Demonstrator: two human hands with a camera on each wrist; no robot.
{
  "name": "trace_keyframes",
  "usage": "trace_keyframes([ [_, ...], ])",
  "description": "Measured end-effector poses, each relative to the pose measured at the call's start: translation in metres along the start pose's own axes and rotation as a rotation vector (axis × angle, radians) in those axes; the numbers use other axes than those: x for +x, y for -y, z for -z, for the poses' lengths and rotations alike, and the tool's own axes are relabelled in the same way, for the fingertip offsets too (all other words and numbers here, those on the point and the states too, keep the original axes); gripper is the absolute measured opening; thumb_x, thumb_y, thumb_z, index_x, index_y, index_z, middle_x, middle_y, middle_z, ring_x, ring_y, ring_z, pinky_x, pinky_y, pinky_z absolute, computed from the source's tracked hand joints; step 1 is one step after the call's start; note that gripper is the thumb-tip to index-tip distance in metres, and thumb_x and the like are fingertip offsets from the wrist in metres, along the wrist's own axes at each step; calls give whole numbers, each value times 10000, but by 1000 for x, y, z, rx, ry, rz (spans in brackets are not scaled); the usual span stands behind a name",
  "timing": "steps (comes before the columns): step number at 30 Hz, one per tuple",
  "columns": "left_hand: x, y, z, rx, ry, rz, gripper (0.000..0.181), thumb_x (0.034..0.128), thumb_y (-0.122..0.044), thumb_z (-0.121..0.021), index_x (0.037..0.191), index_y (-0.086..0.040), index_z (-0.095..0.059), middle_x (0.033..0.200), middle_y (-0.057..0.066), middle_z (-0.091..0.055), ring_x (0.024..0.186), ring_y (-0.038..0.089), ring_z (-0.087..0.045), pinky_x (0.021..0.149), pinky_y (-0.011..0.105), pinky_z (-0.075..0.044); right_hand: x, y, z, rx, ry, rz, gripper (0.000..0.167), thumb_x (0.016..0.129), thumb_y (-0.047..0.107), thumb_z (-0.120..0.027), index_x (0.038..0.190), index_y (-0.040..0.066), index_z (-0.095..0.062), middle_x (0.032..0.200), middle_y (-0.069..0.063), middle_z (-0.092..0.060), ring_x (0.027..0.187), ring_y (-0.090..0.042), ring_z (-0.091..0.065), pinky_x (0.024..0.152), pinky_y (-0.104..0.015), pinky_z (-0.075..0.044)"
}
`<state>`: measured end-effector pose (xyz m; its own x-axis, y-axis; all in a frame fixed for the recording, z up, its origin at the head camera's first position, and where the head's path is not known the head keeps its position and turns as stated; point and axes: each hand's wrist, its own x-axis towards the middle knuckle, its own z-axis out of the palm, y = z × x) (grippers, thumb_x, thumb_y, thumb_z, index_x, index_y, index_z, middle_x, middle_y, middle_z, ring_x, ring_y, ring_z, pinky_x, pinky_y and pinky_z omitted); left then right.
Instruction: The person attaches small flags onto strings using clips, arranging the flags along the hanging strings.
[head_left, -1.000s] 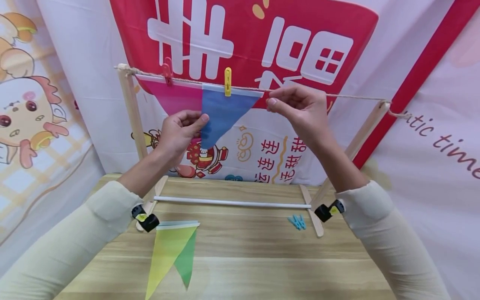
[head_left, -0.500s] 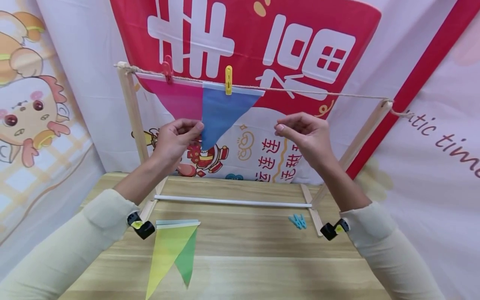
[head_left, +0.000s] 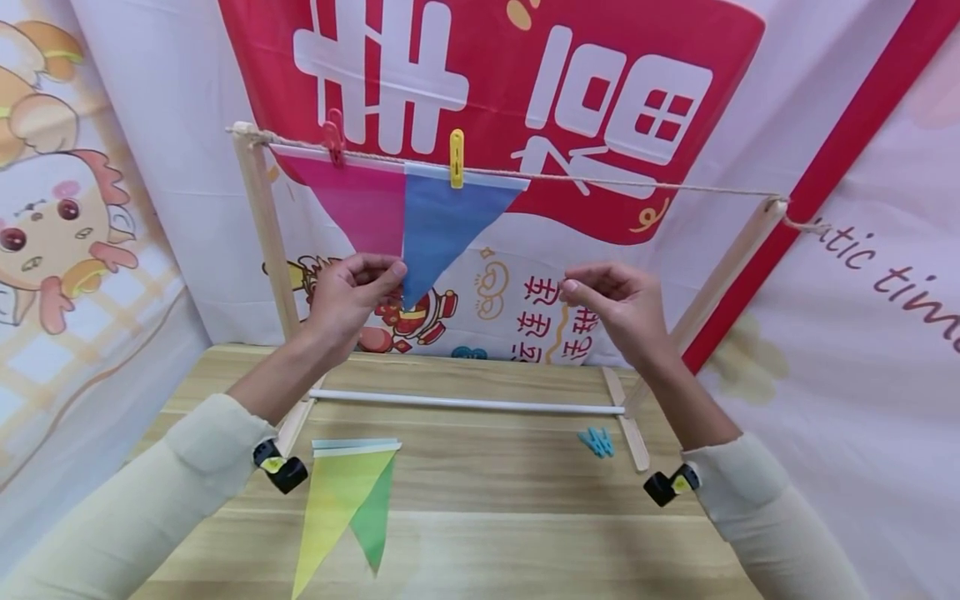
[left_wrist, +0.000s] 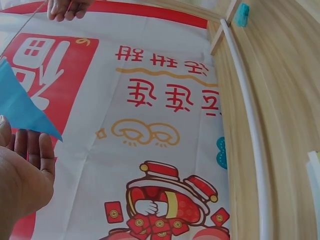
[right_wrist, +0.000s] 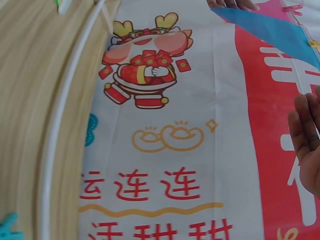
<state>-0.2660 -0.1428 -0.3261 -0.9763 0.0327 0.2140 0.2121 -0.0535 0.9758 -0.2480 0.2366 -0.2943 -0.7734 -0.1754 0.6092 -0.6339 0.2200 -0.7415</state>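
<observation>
In the head view, my left hand [head_left: 352, 304] is at the left edge of the blue pennant [head_left: 452, 229], near its lower tip, fingers loosely bent. Whether the fingertips touch the cloth is unclear. Fixed to the twine [head_left: 645, 185] by a yellow clothespin [head_left: 456, 158], that pennant hangs beside a pink pennant [head_left: 360, 196] under a red clothespin [head_left: 333, 137]. My right hand [head_left: 622, 312] hovers below the twine's right half, fingers slightly bent and holding nothing. The right wrist view shows part of the right hand [right_wrist: 310, 140] with fingers extended.
Wooden posts [head_left: 262, 225] carry the twine, and a white rod [head_left: 465, 404] joins their bases. On the wooden table [head_left: 525, 533] lie a yellow pennant [head_left: 333, 500], a green pennant [head_left: 372, 521] and blue clothespins [head_left: 597, 442]. A printed cloth [head_left: 513, 250] hangs behind.
My right hand has left the blue pennant's right corner by the twine and come down. My left hand has slid lower along the pennant's left edge. Both pennants stay hanging.
</observation>
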Motion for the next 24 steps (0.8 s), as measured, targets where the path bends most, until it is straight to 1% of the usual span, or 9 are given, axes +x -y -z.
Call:
trace_keyframes([
  [4, -1, 7, 3, -59, 12, 7, 288, 1069, -296, -796, 1281, -103, -764, 1026, -46, -806, 909, 99, -786, 865, 222, -686, -12, -11, -1, 3, -4, -31, 176, 1025, 30, -808, 1190, -29, -815, 1004, 21, -850, 881, -215, -818, 838, -250, -695],
  [7, -1, 13, 4, -95, 27, -5, 295, 1067, -255, -799, 1278, -52, -763, 989, -27, -817, 869, 109, -780, 815, 234, -690, -21, -19, -3, -2, 2, -74, 179, 1029, 36, -807, 1198, -25, -807, 992, 46, -842, 879, -198, -807, 845, -241, -691],
  [10, -1, 18, 4, -90, 42, -28, 336, 1075, -230, -790, 1315, 3, -755, 999, -14, -821, 874, 109, -776, 800, 246, -692, -29, -27, -4, -14, 2, -114, 199, 1034, 63, -814, 1214, -21, -801, 1000, 64, -840, 890, -166, -801, 852, -237, -689],
  [12, -2, 21, 5, -70, 48, -32, 350, 1083, -233, -782, 1332, 10, -751, 1009, -19, -814, 887, 107, -772, 810, 245, -692, -35, -32, -4, -25, 1, -134, 223, 1035, 86, -822, 1226, -26, -796, 1011, 62, -840, 893, -146, -791, 843, -230, -685],
  [14, -3, 23, 6, -55, 49, -21, 350, 1085, -245, -778, 1340, -6, -753, 1029, -37, -807, 922, 91, -772, 855, 246, -694, -40, -37, -5, -28, 0, -151, 236, 1036, 94, -825, 1235, -29, -794, 1023, 56, -841, 893, -130, -784, 829, -238, -686],
  [17, -6, 27, 9, -36, 50, 20, 340, 1086, -278, -776, 1339, -52, -758, 1056, -44, -800, 961, 84, -780, 930, 242, -685, -48, -45, -4, -32, -4, -178, 237, 1039, 86, -820, 1240, -37, -790, 1029, 82, -837, 883, -95, -767, 810, -234, -681],
  [18, -6, 28, 10, -48, 52, 32, 357, 1084, -278, -777, 1349, -39, -749, 1067, -33, -801, 974, 92, -785, 941, 246, -685, -50, -47, -3, -33, -7, -191, 233, 1040, 92, -822, 1238, -29, -793, 1032, 86, -838, 887, -87, -770, 814, -232, -681],
  [21, -8, 33, 12, -50, 53, 56, 380, 1087, -279, -774, 1364, -23, -733, 1080, -21, -800, 988, 101, -796, 960, 262, -685, -57, -53, -1, -30, -22, -236, 253, 1037, 112, -834, 1239, -33, -794, 1036, 82, -833, 895, -73, -768, 809, -217, -674],
  [24, -11, 40, 13, -45, 47, 76, 343, 1091, -272, -770, 1345, -42, -743, 1086, -23, -793, 1025, 129, -792, 938, 259, -689, -64, -60, -1, -43, -33, -295, 295, 1036, 162, -850, 1246, -38, -794, 1040, 62, -831, 916, -69, -770, 819, -205, -668],
])
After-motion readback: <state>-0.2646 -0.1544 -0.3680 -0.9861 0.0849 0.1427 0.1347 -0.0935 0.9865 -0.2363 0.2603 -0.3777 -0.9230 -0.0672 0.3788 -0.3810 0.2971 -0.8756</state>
